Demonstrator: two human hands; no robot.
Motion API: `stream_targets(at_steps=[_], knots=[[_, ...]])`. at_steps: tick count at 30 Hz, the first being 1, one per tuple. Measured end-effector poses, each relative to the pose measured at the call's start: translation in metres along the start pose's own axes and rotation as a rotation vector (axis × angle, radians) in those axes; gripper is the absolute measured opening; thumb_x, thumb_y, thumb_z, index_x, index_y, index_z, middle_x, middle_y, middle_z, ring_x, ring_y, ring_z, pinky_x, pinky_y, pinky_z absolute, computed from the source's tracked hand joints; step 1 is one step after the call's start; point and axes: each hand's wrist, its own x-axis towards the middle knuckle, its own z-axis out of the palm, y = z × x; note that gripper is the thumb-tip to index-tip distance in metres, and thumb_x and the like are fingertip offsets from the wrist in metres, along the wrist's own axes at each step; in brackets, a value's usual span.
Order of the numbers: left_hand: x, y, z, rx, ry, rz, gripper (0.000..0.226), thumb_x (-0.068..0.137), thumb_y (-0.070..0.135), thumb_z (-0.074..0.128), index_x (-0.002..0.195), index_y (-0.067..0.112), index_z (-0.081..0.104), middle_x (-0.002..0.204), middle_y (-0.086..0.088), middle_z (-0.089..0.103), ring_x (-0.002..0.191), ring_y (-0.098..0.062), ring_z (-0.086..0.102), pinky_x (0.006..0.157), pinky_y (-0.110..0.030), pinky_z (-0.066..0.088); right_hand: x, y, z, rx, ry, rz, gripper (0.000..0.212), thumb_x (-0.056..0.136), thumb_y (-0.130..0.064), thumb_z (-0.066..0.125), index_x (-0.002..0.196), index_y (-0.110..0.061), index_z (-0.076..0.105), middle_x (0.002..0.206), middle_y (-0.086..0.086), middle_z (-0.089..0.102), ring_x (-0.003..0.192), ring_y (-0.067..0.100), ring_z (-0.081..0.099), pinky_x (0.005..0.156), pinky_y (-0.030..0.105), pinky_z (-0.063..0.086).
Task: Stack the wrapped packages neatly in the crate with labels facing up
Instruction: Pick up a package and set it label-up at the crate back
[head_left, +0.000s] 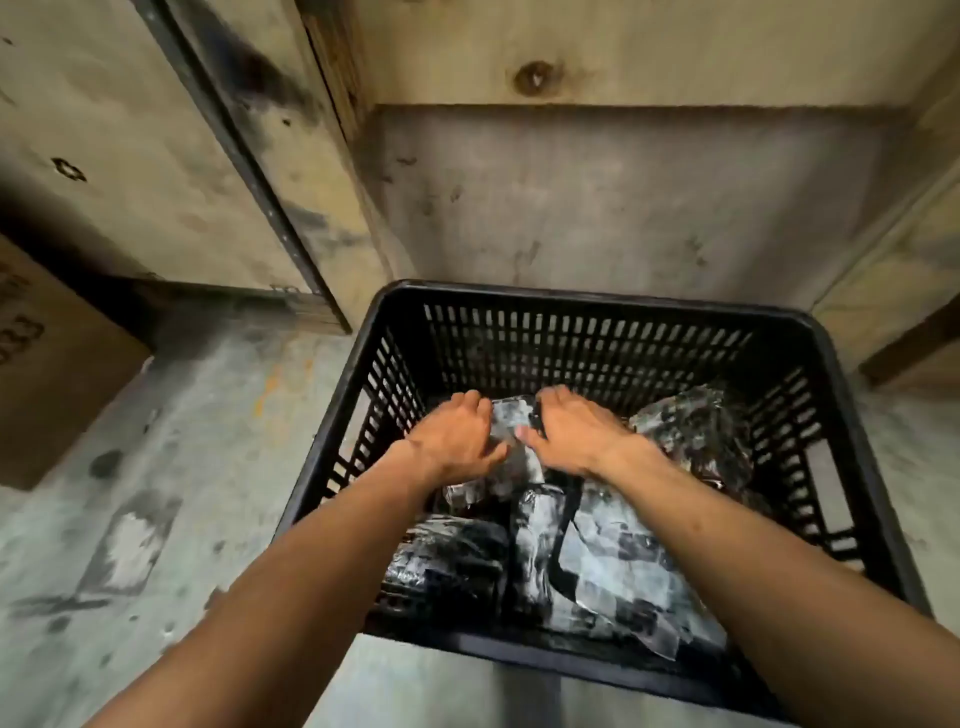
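Observation:
A black slatted plastic crate (587, 299) stands on the concrete floor in front of me. Inside lie several packages wrapped in shiny clear film. Both my hands reach into the far left part of the crate and press on one wrapped package (511, 421). My left hand (457, 434) grips its left side and my right hand (569, 428) grips its right side. Another wrapped package (691, 426) leans at the far right, and a larger one (618, 571) lies near the front. I cannot make out labels through the glare.
Plywood panels form walls behind and beside the crate (623, 52). A cardboard box (52, 374) sits on the floor at the left. The concrete floor (182, 467) is stained.

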Motion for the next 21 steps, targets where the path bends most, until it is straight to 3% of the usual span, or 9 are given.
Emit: stream_targets(at_steps=[8,14,19,21], knots=[[0.027,-0.014,0.044,0.131,-0.141,0.04,0.094,0.085,0.072,0.059,0.144,0.001,0.041,0.14,-0.017,0.047,0.126,-0.032,0.046,0.11,-0.041,0.04,0.029,0.005,0.024,-0.155,-0.121,-0.057,0.071,0.1,-0.05,0.061,0.153,-0.007,0.04,0.158,0.014,0.042,0.14,0.034,0.049,0.114,0.047,0.044],[0.021,-0.026,0.062,0.061,-0.182,0.058,0.113,0.076,0.069,0.073,0.155,0.0,0.028,0.164,-0.017,0.019,0.148,-0.035,0.026,0.122,-0.039,0.026,0.031,0.004,0.024,-0.2,-0.195,-0.204,0.068,0.088,-0.038,0.079,0.148,-0.019,0.052,0.149,-0.001,0.053,0.133,0.025,0.054,0.109,0.042,0.046],[0.021,-0.031,0.068,-0.002,-0.198,0.097,0.093,0.073,0.059,0.081,0.144,0.009,0.047,0.162,-0.016,0.023,0.146,-0.035,0.029,0.119,-0.043,0.033,0.036,0.0,0.027,-0.299,-0.168,-0.269,0.063,0.088,-0.034,0.081,0.144,-0.019,0.057,0.142,-0.001,0.058,0.125,0.024,0.059,0.105,0.043,0.051],[0.019,-0.032,0.069,-0.027,-0.175,0.107,0.096,0.073,0.055,0.083,0.146,0.006,0.044,0.163,-0.017,0.024,0.148,-0.034,0.028,0.121,-0.043,0.033,0.036,-0.002,0.024,-0.308,-0.177,-0.277,0.066,0.086,-0.041,0.081,0.143,-0.017,0.057,0.141,0.0,0.057,0.124,0.026,0.059,0.102,0.045,0.052]])
